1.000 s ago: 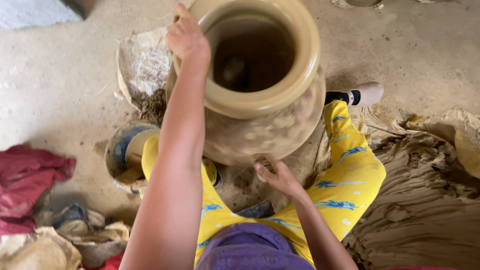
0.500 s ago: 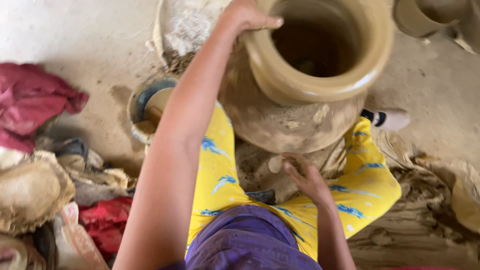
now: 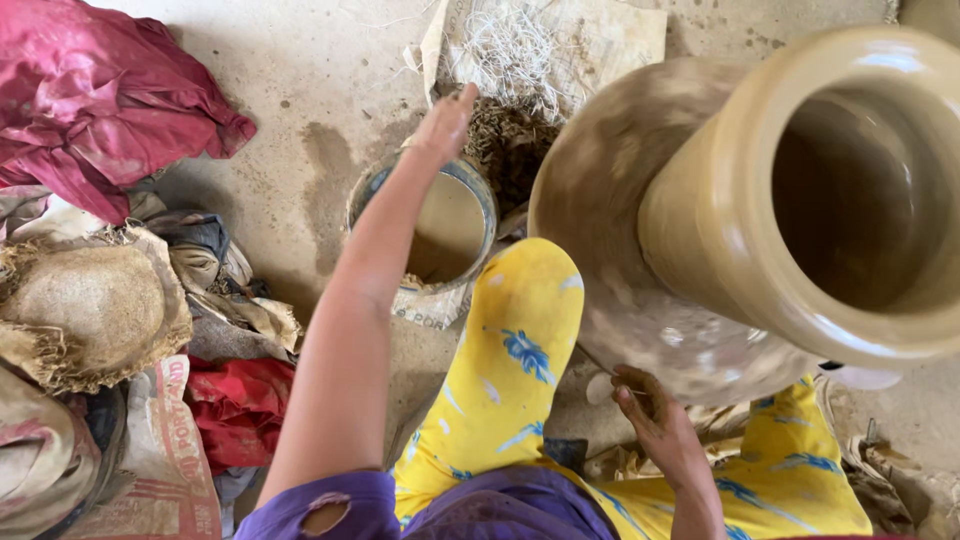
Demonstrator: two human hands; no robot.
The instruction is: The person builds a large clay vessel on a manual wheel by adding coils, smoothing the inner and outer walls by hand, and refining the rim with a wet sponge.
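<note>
A large wet clay pot (image 3: 700, 230) with a wide thick rim stands between my knees in yellow patterned trousers. My left hand (image 3: 443, 124) reaches out over a round bucket of muddy water (image 3: 440, 232), fingers together and holding nothing. My right hand (image 3: 648, 407) is low at the pot's base, muddy, with its fingers curled around a small pale lump pressed against the clay wall.
A pile of dry straw and fibre on sacking (image 3: 520, 60) lies beyond the bucket. Red cloth (image 3: 90, 90), a burlap bundle (image 3: 85, 310) and more rags (image 3: 235, 405) crowd the left side on the concrete floor.
My left hand has left the pot's rim and swung out over the water bucket. The view has shifted left, so the pot sits further right and looks closer. My right hand stays at the base.
</note>
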